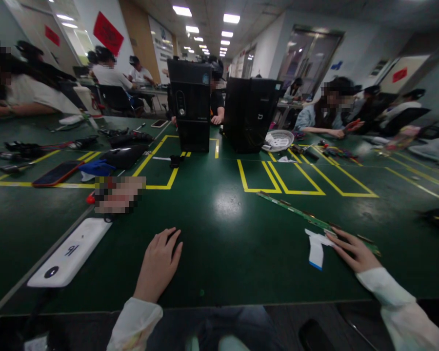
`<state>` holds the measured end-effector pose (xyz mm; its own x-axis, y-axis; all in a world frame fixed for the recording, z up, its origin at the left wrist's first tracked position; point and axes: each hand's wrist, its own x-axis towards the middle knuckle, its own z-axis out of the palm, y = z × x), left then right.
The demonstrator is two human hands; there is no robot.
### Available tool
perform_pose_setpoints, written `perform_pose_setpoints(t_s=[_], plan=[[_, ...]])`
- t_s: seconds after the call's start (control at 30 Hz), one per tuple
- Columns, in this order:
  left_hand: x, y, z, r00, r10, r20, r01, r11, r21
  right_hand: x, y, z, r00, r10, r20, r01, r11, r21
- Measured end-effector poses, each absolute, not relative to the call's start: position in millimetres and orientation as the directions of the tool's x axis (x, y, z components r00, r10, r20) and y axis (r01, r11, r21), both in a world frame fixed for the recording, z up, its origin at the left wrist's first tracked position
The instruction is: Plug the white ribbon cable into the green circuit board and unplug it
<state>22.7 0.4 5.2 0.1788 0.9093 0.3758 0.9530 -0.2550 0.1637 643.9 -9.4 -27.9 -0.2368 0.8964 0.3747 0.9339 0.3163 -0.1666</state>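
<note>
The dark green table mat (pixel 219 229) looks smooth and semi-glossy, throwing back the ceiling lights just beyond the long narrow green circuit board (pixel 296 212), whose face is matt with small metal parts. Touching that board's near end, the white flat ribbon cable (pixel 316 248) looks like thin, smooth plastic with a blue tip. Well left of the board, the white oblong plastic device (pixel 71 253) has a smooth satin shell.
</note>
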Motion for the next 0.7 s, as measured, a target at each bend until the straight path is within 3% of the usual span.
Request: perform_pose_setpoints(t_s=[0.23, 0.43, 0.57, 0.7], plan=[[23.5, 0.2, 7.0, 0.176, 0.912, 0.37, 0.954, -0.251, 0.165, 690.9, -18.4, -22.1, 0.032, 0.947, 0.321, 0.967, 0.051, -0.248], [22.4, -0.1, 5.5, 0.173, 0.918, 0.357, 0.955, -0.244, 0.167, 713.2, -15.9, -24.6, 0.143, 0.953, 0.268, 0.963, -0.072, -0.26], [21.8, 0.2, 4.2, 0.177, 0.919, 0.353, 0.954, -0.248, 0.167, 715.5, -14.8, -25.3, 0.284, 0.933, 0.221, 0.948, -0.24, -0.209], [21.6, 0.4, 3.6, 0.181, 0.912, 0.367, 0.953, -0.255, 0.162, 703.7, -15.6, -21.3, 0.287, 0.94, 0.184, 0.958, -0.281, -0.06]])
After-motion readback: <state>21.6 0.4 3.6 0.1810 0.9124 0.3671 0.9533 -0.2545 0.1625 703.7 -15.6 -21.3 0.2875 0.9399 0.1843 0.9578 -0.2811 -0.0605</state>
